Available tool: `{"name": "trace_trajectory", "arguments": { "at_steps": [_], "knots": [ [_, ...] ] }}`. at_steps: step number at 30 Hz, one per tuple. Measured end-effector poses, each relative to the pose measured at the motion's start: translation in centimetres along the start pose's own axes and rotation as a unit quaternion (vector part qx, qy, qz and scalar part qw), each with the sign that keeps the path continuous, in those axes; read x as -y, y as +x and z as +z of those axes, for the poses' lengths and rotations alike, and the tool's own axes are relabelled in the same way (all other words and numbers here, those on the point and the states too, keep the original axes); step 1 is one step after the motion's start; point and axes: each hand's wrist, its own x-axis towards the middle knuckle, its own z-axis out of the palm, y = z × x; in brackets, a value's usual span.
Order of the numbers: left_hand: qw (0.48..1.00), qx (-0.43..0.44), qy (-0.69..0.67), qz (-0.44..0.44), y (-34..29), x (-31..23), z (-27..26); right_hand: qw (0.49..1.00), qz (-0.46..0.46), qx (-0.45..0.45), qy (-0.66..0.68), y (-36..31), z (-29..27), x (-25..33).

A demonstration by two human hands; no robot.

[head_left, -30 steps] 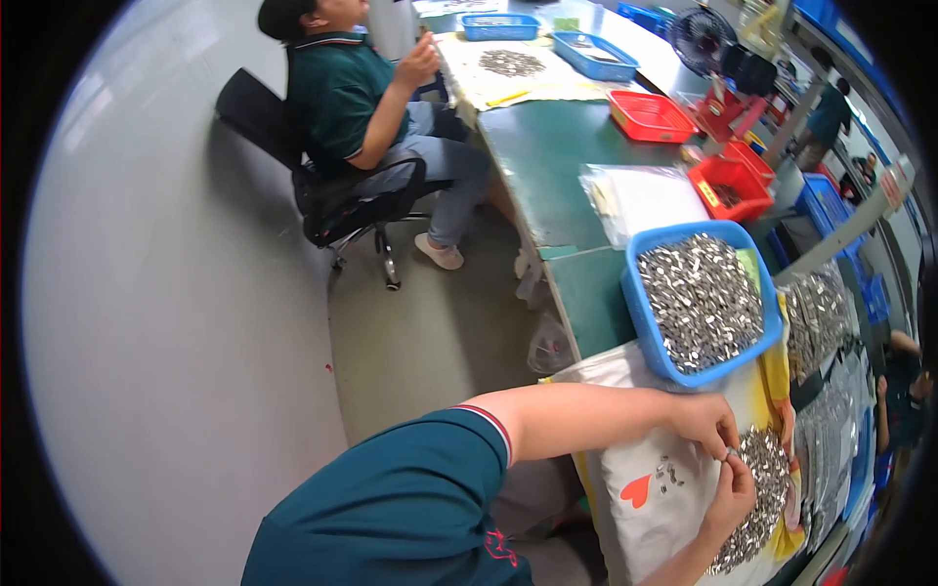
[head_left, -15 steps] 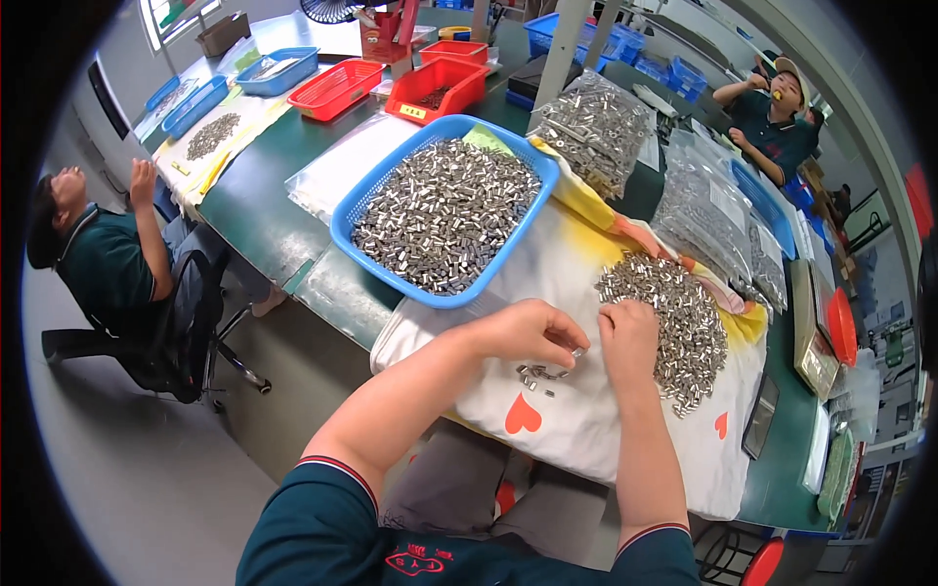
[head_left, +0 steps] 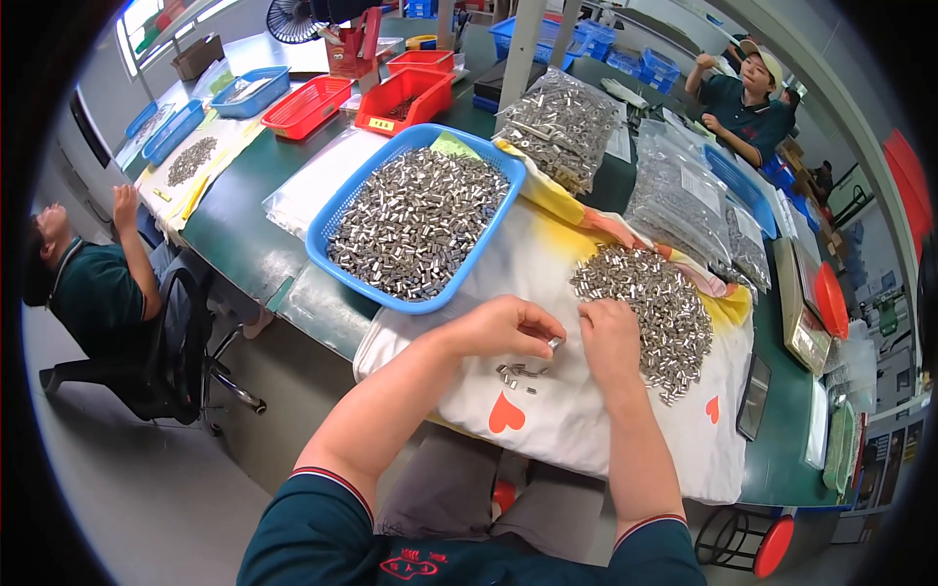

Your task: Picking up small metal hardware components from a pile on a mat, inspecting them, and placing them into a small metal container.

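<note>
Centrally, blue tray (head_left: 332, 227) brims; clear bags (head_left: 684, 200) lie right.

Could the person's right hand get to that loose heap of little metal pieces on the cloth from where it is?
Probably yes. The right hand rests on the white cloth at the near edge of the loose heap of metal pieces, and nothing lies between them. The left hand sits off to the other side, out of the way.

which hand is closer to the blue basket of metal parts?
Left. The left hand sits just below the blue basket's near rim, pinching a small metal piece. The right hand is farther right, at the edge of the loose pile.
</note>
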Motion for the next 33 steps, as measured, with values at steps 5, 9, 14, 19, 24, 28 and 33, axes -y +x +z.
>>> {"name": "trace_trajectory", "arguments": {
  "at_steps": [5, 9, 14, 19, 24, 28, 33],
  "knots": [
    [1.0, -0.006, -0.017, 0.006, 0.6, 0.7, 0.0, 0.998, 0.008, 0.044, -0.039, -0.4, 0.5, -0.5],
    [0.997, -0.013, -0.077, 0.021, 0.9, 0.4, -0.5, 0.999, 0.023, 0.004, -0.026, 0.5, 0.3, -0.5],
    [0.988, -0.088, -0.126, 0.005, 0.7, -0.3, -0.7, 0.916, 0.248, 0.033, 0.313, 0.9, -1.4, 0.9],
    [0.983, -0.094, -0.16, 0.001, 0.3, 0.0, -0.8, 0.772, 0.219, 0.047, 0.595, 0.5, -1.0, 1.8],
    [0.993, -0.104, -0.061, 0.02, 1.7, -0.3, 0.5, 0.86, 0.19, 0.073, 0.467, 0.0, -1.9, 1.3],
    [0.985, -0.149, -0.085, 0.015, -0.2, 0.9, -1.6, 0.942, 0.048, -0.021, 0.331, 0.5, 0.3, 3.0],
    [0.986, -0.132, -0.097, 0.042, 1.4, 1.3, -0.5, 0.968, -0.007, -0.105, 0.229, 0.1, -0.3, 2.2]
  ]
}}
